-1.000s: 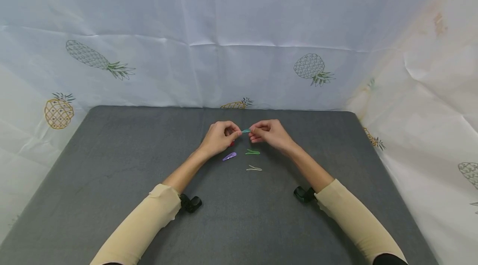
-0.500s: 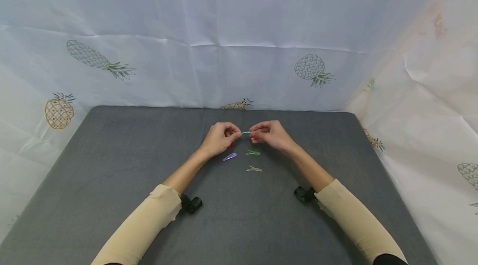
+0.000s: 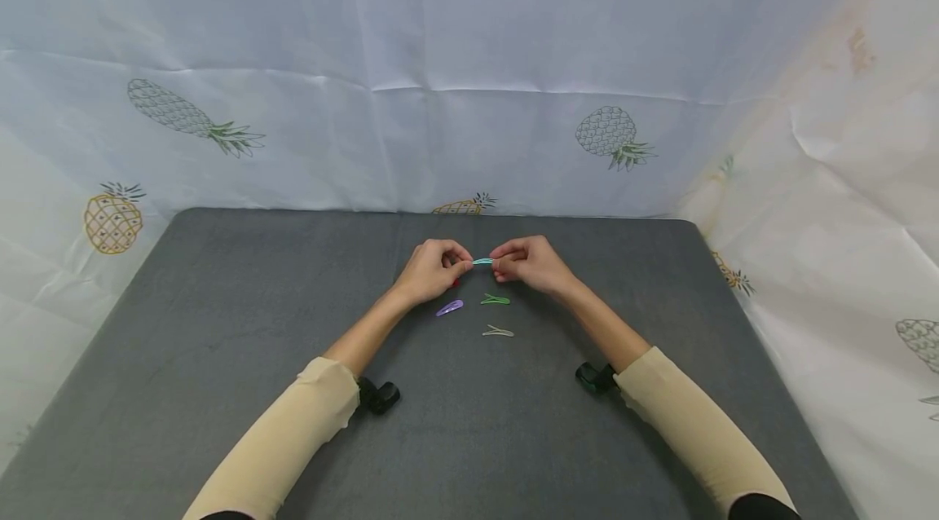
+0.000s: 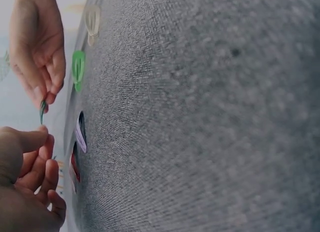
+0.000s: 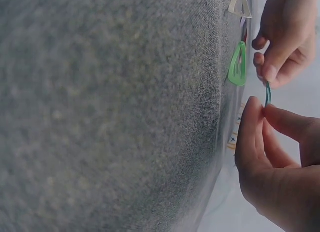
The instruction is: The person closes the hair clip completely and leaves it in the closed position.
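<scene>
Above the far part of the table, a teal snap hair clip (image 3: pixel 482 262) is held between both hands. My left hand (image 3: pixel 434 271) pinches its left end between thumb and fingertips, and my right hand (image 3: pixel 534 266) pinches the right end. In the left wrist view the teal clip (image 4: pixel 42 112) spans the small gap between the fingertips. A red hair clip (image 4: pixel 75 164) lies on the table, mostly hidden under the left hand in the head view. Closer to me lie a purple clip (image 3: pixel 450 308), a green clip (image 3: pixel 495 299) and a beige clip (image 3: pixel 498 331).
The dark grey table (image 3: pixel 293 324) has its far edge against a white cloth (image 3: pixel 396 31) printed with pineapples. Black wrist camera mounts (image 3: pixel 379 398) sit at both cuffs, low over the table.
The teal clip has turned from slightly tilted, through a thin edge-on line, to level with a little more of it showing. Both hands stay nearly in place, still pinching it.
</scene>
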Demonstrator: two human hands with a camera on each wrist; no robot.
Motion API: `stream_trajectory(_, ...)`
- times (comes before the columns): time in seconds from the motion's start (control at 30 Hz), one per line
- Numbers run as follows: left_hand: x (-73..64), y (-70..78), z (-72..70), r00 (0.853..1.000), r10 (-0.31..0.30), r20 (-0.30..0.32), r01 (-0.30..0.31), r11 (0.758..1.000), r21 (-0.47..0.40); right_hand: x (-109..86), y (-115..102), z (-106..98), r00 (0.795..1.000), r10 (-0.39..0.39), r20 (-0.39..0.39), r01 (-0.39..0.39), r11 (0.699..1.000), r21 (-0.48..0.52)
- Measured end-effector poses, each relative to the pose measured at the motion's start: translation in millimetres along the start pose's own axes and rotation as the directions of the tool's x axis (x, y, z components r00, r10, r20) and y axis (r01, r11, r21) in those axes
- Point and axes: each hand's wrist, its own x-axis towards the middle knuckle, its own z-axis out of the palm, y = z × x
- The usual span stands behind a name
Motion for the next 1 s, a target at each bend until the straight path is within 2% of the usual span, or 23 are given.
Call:
stream_trajectory(0.2,4.3,-0.7,0.6,1.0,0.001,0.014,-0.001,1.0,0.008,2.2,3,-1,1.0,-0.011,0.003,0.011,0.999,-0.047)
stream_trajectory(0.57,9.8,-2.3,0.1,0.999,-0.014,0.029,0.011,0.994,0.107,7.5,10,-5,0.999,-0.012,0.033,0.014,0.998,-0.063)
stream_trajectory(1.0,11.7,-4.0,1.4,0.998,-0.045,0.049,0.037,0.989,0.146,9.0,12,-6,0.998,-0.041,0.049,0.047,0.99,-0.132)
